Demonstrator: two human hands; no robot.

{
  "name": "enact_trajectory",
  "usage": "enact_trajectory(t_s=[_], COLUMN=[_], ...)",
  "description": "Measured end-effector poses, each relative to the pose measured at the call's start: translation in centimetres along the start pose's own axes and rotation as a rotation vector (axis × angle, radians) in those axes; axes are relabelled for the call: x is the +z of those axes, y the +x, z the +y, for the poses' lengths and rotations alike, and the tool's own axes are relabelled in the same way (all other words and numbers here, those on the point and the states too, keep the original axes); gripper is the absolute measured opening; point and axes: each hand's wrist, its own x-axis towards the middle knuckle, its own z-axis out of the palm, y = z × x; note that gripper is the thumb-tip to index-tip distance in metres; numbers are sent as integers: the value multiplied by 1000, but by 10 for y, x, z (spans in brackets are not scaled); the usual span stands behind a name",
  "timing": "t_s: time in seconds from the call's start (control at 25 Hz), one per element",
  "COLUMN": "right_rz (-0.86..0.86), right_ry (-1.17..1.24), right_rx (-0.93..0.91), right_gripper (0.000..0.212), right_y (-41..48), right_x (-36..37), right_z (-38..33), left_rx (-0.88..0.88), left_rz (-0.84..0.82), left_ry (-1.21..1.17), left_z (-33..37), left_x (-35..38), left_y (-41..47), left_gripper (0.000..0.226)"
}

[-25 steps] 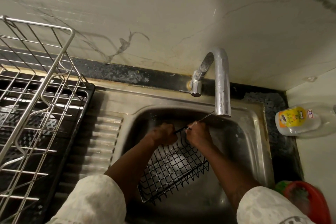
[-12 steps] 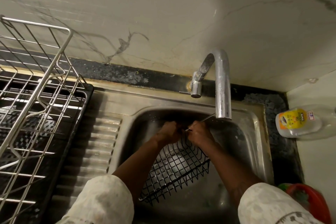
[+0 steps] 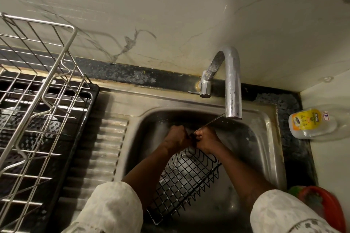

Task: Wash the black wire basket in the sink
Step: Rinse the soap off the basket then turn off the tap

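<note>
Gripping the far rim of the black wire basket (image 3: 186, 181) with left hand (image 3: 177, 137) and right hand (image 3: 206, 139) curled tight side by side, basket propped at a tilt inside the sink (image 3: 263, 145) right under the tap (image 3: 232, 81), likely to bring that edge beneath the spout

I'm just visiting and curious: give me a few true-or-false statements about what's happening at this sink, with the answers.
1. The basket lies in the sink. True.
2. The left hand and the right hand both grip the basket's far end. True.
3. The bottle is left of the sink. False: it is on the counter to the right.
4. The rack sits inside the sink. False: it stands beside the sink, on the left.
5. The faucet hangs over the sink. True.
</note>
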Motion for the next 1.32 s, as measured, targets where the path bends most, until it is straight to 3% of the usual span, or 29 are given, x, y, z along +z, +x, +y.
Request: enact_trajectory(t_s=[0.32, 0.48, 0.68, 0.96, 1.16, 1.32], right_rz=[-60, 25, 71, 55, 116, 74], right_ry=[141, 50, 23, 178, 303, 463], right_rx=[-21, -14, -78, -120, -100, 15], right_gripper=[44, 37, 42, 68, 30, 36], right_y=[-9, -6, 2, 2, -2, -3], right_x=[-17, -20, -22, -14, -17, -26], right_z=[-9, -13, -22, -26, -23, -23], left_rx=[-131, -180, -94, -198, -225, -233], left_rz=[-13, 77, 209, 220, 255, 262], left_ry=[-76, -174, -144, -241, -129, -196], left_z=[-7, -8, -9, -19, -13, -10], left_x=[-8, -10, -22, -23, -27, -28], left_y=[-7, -10, -6, -8, -10, -9], left_gripper=[18, 3, 9, 16, 18, 24])
